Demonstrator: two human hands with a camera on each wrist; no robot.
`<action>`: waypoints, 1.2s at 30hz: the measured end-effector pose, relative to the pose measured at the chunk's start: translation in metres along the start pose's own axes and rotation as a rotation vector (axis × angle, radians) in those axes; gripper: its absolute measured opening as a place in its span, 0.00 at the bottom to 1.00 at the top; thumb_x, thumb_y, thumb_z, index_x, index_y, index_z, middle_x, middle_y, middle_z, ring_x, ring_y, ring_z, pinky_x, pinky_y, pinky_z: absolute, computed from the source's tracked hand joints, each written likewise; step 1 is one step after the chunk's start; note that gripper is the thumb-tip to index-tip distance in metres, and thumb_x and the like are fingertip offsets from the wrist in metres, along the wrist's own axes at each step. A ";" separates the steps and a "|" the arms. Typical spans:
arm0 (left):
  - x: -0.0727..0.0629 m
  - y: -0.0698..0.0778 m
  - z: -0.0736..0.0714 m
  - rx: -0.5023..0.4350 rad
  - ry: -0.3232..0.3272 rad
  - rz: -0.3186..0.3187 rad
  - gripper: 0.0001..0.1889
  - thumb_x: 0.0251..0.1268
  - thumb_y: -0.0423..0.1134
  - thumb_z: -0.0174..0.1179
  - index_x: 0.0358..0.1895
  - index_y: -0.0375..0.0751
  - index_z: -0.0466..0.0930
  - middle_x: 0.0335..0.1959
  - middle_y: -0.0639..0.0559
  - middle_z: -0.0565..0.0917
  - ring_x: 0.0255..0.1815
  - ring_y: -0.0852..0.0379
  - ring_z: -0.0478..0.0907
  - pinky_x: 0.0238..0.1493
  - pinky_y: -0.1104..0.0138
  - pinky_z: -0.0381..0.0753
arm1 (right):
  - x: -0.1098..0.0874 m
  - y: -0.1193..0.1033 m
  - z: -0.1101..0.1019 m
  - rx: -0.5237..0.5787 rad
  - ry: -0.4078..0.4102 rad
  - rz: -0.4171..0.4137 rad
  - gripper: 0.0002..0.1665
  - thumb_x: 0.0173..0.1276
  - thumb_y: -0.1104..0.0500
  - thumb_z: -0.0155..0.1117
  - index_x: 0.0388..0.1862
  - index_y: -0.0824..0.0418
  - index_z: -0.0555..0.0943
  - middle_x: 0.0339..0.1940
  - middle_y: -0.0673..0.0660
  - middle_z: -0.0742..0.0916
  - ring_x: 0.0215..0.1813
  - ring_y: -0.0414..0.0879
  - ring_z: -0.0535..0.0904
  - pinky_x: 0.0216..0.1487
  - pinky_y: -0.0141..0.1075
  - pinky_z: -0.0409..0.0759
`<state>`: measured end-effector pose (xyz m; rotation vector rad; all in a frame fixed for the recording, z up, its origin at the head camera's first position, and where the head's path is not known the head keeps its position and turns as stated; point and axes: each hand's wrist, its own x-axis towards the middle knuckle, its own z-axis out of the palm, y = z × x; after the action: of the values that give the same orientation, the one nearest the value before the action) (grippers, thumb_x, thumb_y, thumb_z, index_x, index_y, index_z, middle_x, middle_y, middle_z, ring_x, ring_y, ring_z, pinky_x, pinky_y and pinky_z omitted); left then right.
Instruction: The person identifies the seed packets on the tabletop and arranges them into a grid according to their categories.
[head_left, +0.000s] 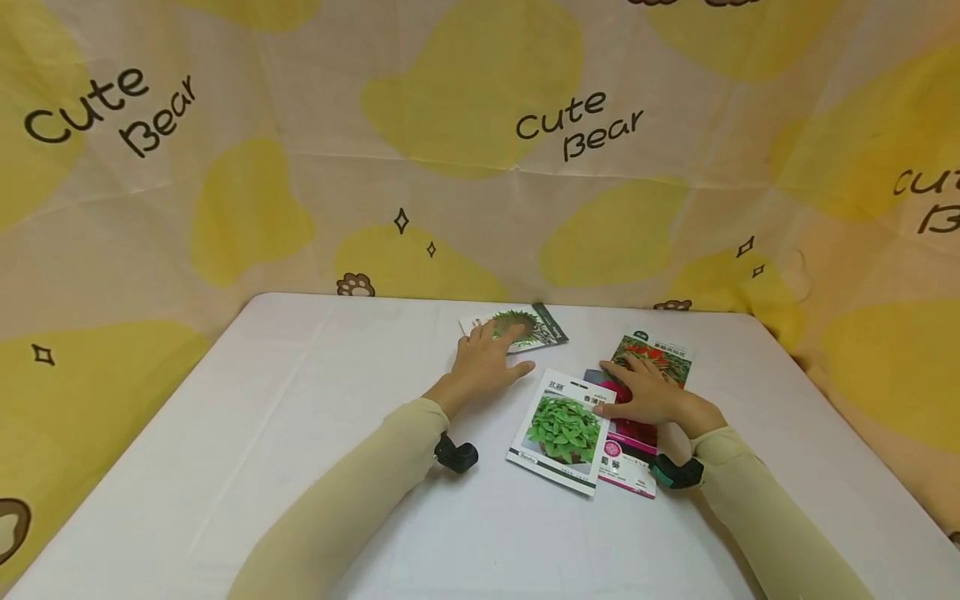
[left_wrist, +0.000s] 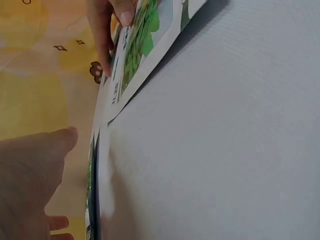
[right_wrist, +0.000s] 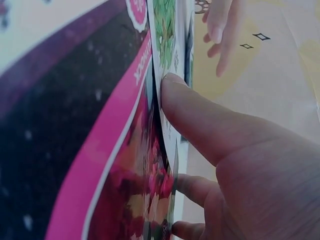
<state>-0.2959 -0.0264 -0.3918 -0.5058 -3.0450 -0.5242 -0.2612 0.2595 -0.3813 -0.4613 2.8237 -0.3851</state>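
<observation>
My left hand (head_left: 486, 363), its fingers spread, is over a seed packet (head_left: 549, 327) with a spiky green plant picture near the table's far edge. In the left wrist view its thumb (left_wrist: 65, 140) stands apart from that packet. My right hand (head_left: 651, 395) reaches across the overlapping packets with fingers extended. Its thumb (right_wrist: 180, 97) touches the edge of a white packet (head_left: 564, 429) showing green leaves. Partly under this lies a magenta flower packet (head_left: 628, 477), and the fingertips rest near a red-flower packet (head_left: 678, 367) behind it.
A white table (head_left: 315, 417) carries all the packets. Behind it hangs a yellow patterned cloth (head_left: 465, 100) printed with lettering. Black bands with small devices (head_left: 455, 454) sit on both wrists.
</observation>
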 end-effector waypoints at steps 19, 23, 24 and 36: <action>-0.006 -0.012 -0.005 0.031 -0.035 -0.065 0.31 0.75 0.66 0.46 0.77 0.62 0.65 0.77 0.34 0.62 0.78 0.33 0.56 0.77 0.38 0.50 | -0.001 -0.004 -0.002 0.003 -0.006 0.008 0.58 0.63 0.31 0.66 0.81 0.60 0.58 0.80 0.78 0.54 0.78 0.83 0.45 0.64 0.83 0.47; -0.007 -0.017 -0.007 -0.005 -0.009 -0.079 0.30 0.74 0.65 0.47 0.74 0.60 0.69 0.77 0.36 0.64 0.79 0.31 0.54 0.76 0.35 0.47 | -0.002 -0.001 -0.001 0.004 -0.004 0.004 0.58 0.63 0.31 0.65 0.81 0.60 0.58 0.80 0.78 0.54 0.77 0.83 0.45 0.64 0.83 0.47; -0.007 -0.018 -0.007 -0.014 -0.001 -0.080 0.30 0.74 0.65 0.48 0.73 0.59 0.70 0.76 0.36 0.65 0.79 0.31 0.54 0.76 0.35 0.47 | -0.002 -0.001 -0.001 0.004 -0.003 0.001 0.57 0.63 0.31 0.65 0.81 0.60 0.58 0.80 0.78 0.55 0.77 0.83 0.45 0.64 0.83 0.47; -0.002 -0.025 -0.002 -0.006 0.076 -0.126 0.35 0.67 0.64 0.59 0.72 0.52 0.68 0.71 0.38 0.69 0.75 0.36 0.61 0.73 0.34 0.53 | -0.001 -0.001 0.001 0.025 -0.002 0.008 0.58 0.62 0.31 0.67 0.81 0.59 0.58 0.80 0.78 0.54 0.78 0.83 0.44 0.63 0.84 0.47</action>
<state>-0.3023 -0.0499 -0.3979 -0.2877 -3.0169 -0.5433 -0.2603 0.2589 -0.3815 -0.4445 2.8142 -0.4173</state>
